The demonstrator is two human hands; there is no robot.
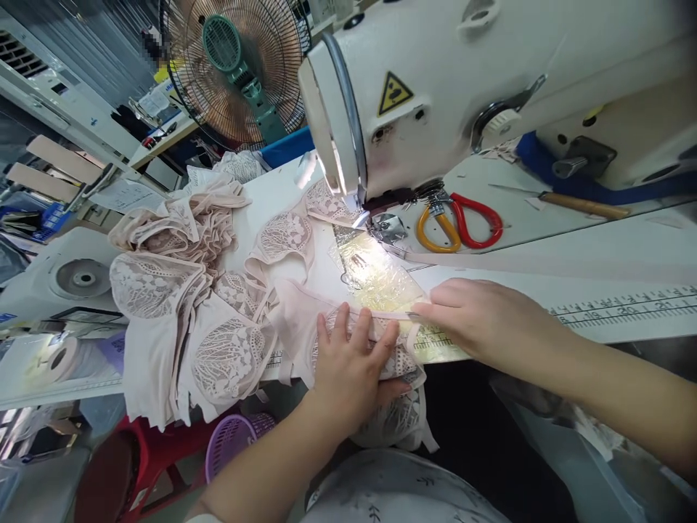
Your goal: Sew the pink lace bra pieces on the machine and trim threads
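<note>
Leaf-printed clothing [408, 487] lies nearest the camera. Beyond it, the right hand [476, 319] pinches the edge of a pale pink lace bra [297, 319], apparently between thumb and forefinger; the left hand [348, 363] spreads flat upon it. The bra overhangs the table's [642, 240] front edge, before the sewing machine [392, 131]. Red-and-yellow-handled scissors [458, 218] rest beneath the machine's arm; stacked bras [229, 356] lie left.

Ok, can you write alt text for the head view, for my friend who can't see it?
A left hand lies spread on a pale pink lace bra while the right hand pinches its edge. A sewing machine stands on the white table, with scissors near it; more lace pieces and a fan are to the left.
</note>
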